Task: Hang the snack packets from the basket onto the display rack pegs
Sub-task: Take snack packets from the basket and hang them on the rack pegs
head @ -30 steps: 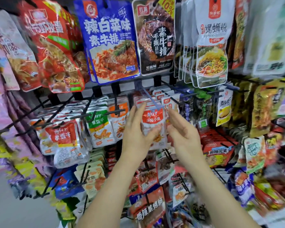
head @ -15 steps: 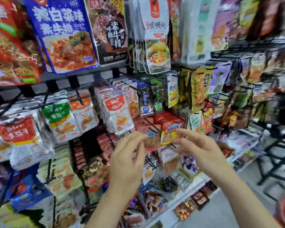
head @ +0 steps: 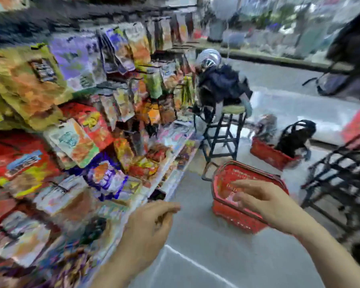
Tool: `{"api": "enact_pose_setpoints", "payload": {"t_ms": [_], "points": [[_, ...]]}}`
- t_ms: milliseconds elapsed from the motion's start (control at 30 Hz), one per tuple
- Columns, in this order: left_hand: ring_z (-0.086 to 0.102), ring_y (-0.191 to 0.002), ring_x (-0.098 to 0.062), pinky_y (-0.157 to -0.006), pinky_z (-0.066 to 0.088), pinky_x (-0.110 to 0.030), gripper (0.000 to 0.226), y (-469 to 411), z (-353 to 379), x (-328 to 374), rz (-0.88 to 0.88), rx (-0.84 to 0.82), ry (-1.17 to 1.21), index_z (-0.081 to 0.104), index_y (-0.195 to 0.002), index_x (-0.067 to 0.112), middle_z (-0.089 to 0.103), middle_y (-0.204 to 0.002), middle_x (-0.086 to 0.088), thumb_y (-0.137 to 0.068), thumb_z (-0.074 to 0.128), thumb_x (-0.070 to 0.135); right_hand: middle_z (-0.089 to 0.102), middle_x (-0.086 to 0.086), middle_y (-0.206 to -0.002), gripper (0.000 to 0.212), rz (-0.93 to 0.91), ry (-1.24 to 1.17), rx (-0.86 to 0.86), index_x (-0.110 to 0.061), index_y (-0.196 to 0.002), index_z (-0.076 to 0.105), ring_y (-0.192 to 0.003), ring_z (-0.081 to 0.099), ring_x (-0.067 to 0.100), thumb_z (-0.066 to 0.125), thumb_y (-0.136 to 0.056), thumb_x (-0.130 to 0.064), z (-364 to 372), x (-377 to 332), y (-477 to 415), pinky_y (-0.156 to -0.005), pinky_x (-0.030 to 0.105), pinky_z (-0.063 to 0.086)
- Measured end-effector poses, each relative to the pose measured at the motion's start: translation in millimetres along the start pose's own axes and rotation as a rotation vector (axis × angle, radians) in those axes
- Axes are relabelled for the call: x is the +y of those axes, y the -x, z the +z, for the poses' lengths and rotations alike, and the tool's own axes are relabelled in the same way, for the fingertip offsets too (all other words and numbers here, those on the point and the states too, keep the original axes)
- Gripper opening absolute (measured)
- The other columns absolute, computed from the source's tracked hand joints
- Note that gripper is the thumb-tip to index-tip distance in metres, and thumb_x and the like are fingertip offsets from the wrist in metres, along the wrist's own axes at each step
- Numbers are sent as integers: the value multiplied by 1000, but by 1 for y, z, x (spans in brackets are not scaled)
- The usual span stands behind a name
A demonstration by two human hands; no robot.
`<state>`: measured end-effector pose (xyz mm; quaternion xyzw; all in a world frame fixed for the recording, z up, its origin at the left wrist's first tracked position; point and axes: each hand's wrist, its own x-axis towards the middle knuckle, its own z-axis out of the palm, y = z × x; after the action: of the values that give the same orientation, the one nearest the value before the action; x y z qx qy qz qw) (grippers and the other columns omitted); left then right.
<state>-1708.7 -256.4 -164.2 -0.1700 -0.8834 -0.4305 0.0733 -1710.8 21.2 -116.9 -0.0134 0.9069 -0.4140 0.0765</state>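
Two hands hover low. The right hand [head: 264,202] spreads relaxed fingers above the red basket [head: 237,220], which sits on open grey floor. The left hand [head: 150,223], left of the basket, is loosely curled with nothing seen in it. Further left runs the display rack [head: 137,129], its edge near the basket and its snack packets [head: 75,142] smeared by blur. The basket's contents cannot be made out.
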Motion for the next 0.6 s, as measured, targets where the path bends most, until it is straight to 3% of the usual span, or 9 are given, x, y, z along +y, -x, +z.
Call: {"api": "enact_pose_setpoints", "payload": {"t_ms": [67, 233, 333, 433, 500, 600], "points": [[56, -75, 16, -68, 36, 1, 25, -33, 60, 15, -25, -92, 36, 75, -91, 27, 64, -80, 29, -82, 62, 9, 74, -14, -87, 21, 116, -55, 86, -37, -101, 65, -74, 67, -5, 62, -93, -18, -33, 49, 1, -65, 11, 48], [59, -79, 16, -68, 41, 0, 28, -106, 178, 51, -48, -266, 128, 76, -90, 29, 64, -82, 37, -83, 61, 7, 73, -4, -70, 21, 428, -310, 241, -14, -100, 70, -64, 66, 7, 55, -95, 0, -94, 163, -8, -60, 16, 48], [61, -77, 12, -66, 39, 1, 42, -148, 230, 49, -112, -364, 130, 71, -86, 41, 64, -87, 38, -87, 62, 0, 73, 2, -76, 21, 579, -410, 300, -10, -101, 70, -68, 65, 15, 54, -94, 2, -116, 215, -26, -60, 22, 46], [58, -81, 14, -65, 38, -1, 35, -197, 282, 30, -178, -483, 121, 68, -89, 40, 55, -85, 51, -91, 59, 6, 74, 12, -86, 16, 689, -505, 345, -9, -94, 71, -74, 63, 22, 58, -92, 0, -121, 264, -61, -64, 24, 47], [58, -81, 13, -66, 37, 0, 35, -231, 321, 5, -210, -548, 108, 66, -88, 42, 59, -83, 46, -92, 58, 8, 73, 16, -93, 17, 748, -550, 343, -13, -94, 70, -76, 64, 22, 58, -92, -2, -114, 299, -92, -69, 27, 48], [60, -80, 5, -68, 38, -2, 33, -281, 398, -57, -248, -585, 104, 70, -89, 39, 67, -88, 29, -91, 58, 8, 73, 14, -91, 17, 801, -576, 324, -10, -103, 68, -72, 64, 14, 54, -96, -3, -94, 364, -149, -63, 20, 49]]}}
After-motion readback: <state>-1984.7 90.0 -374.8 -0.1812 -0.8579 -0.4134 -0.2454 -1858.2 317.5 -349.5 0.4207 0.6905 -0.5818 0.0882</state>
